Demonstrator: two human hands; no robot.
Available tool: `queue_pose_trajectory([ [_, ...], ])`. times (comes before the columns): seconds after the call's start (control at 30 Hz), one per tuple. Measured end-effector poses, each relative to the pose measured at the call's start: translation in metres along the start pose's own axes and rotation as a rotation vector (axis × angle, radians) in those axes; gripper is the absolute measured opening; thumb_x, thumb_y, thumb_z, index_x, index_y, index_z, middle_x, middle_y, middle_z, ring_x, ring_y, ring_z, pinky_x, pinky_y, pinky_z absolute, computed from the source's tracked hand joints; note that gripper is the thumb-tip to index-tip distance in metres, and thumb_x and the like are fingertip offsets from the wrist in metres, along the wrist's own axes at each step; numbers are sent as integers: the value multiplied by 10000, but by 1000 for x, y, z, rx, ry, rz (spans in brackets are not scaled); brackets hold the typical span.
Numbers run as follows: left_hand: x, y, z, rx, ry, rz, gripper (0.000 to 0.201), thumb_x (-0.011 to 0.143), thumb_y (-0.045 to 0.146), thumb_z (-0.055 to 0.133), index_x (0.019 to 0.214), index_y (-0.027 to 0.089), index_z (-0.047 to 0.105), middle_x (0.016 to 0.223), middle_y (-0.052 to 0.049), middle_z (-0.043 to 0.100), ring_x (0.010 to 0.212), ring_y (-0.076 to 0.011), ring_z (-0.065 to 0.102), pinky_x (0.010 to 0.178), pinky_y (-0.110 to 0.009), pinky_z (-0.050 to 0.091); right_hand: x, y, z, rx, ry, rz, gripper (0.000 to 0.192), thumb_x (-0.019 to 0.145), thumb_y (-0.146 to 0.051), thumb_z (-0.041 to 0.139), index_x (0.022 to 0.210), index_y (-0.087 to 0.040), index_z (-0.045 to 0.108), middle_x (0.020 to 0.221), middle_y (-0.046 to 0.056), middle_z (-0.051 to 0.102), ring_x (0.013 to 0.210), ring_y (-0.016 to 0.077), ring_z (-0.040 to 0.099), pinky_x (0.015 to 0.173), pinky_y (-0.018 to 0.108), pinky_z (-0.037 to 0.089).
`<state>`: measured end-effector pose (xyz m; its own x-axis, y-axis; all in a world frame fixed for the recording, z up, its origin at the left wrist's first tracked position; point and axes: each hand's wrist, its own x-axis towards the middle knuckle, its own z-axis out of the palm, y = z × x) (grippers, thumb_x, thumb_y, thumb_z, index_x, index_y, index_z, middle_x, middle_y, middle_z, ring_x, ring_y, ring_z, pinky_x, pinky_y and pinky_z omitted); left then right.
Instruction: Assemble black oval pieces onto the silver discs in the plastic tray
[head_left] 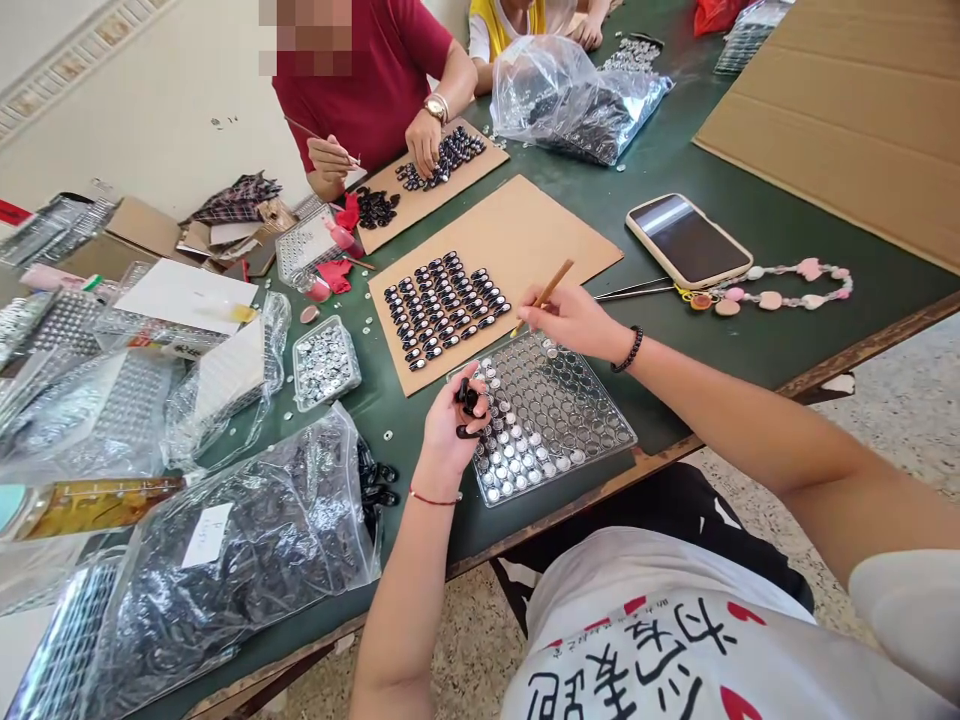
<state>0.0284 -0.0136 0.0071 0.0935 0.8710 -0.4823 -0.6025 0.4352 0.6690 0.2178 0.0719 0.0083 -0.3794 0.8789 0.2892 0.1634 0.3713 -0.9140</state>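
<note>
My left hand [448,425] is closed around several small black pieces [469,397], over the left edge of a clear plastic tray [589,385] with round cells. White round discs [517,465] fill cells along the tray's left and near side. My right hand [576,320] pinches a thin wooden-handled brush [553,282], its yellowish tip pointing down near the tray's far edge. Just beyond, rows of black pieces with white oval inlays [446,312] lie on a cardboard sheet [551,225].
Left of the cardboard stands a clear box of small discs [327,362]. A big plastic bag of black pieces [255,540] lies at the near left. A phone [688,238] with a beaded strap and tweezers [637,290] sit right. Across the table, a person in red [382,70] handles similar pieces.
</note>
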Motion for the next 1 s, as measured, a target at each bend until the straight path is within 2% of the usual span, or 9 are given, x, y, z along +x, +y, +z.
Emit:
queue_pose_trajectory([
  [0.1,1,-1,-2,33,-3,8,250,820,223,402,1010,132,537,717,-40,548,445,-55,419,274,-120,243,1,-2,-2,30,55,57,165,789,-293,462,731,-140,487,584,-21,460,503,72,396,491,196,311],
  [0.23,2,-2,-2,44,-5,-9,294,834,262,379,1034,128,547,686,-41,558,423,-54,406,270,-123,235,-5,-4,6,-6,-5,22,178,779,-305,477,722,-139,505,595,-13,476,523,79,405,506,203,319],
  [0.43,0,-5,1,72,-34,37,251,816,319,468,936,132,584,478,30,388,392,-44,351,287,-106,216,-6,3,9,-67,-32,0,202,789,-320,474,740,-133,533,594,-11,492,528,84,410,518,206,317],
  [0.53,0,-7,1,84,-33,30,246,792,343,511,889,130,584,506,31,392,401,-32,352,292,-103,211,-7,6,11,-75,-65,0,223,802,-337,461,758,-133,540,591,-10,502,526,88,415,514,208,312],
  [0.7,0,-6,-1,62,-15,12,186,740,216,567,917,157,556,683,6,485,443,-19,401,301,-97,232,-14,3,19,-151,-184,27,234,812,-334,455,756,-132,556,601,3,526,540,100,437,521,214,304],
  [0.83,1,-6,-3,48,-2,25,161,718,159,555,877,164,534,720,-3,511,450,-26,419,300,-97,236,-18,-1,22,-157,-291,-34,197,813,-294,462,740,-133,550,616,3,536,542,92,442,526,205,302],
  [1.0,5,-4,-4,-2,56,-5,83,747,184,475,818,151,502,727,-21,530,433,-40,414,287,-111,226,-20,-6,21,-155,-551,-76,179,798,-273,484,708,-137,556,571,-14,539,497,80,437,496,195,300],
])
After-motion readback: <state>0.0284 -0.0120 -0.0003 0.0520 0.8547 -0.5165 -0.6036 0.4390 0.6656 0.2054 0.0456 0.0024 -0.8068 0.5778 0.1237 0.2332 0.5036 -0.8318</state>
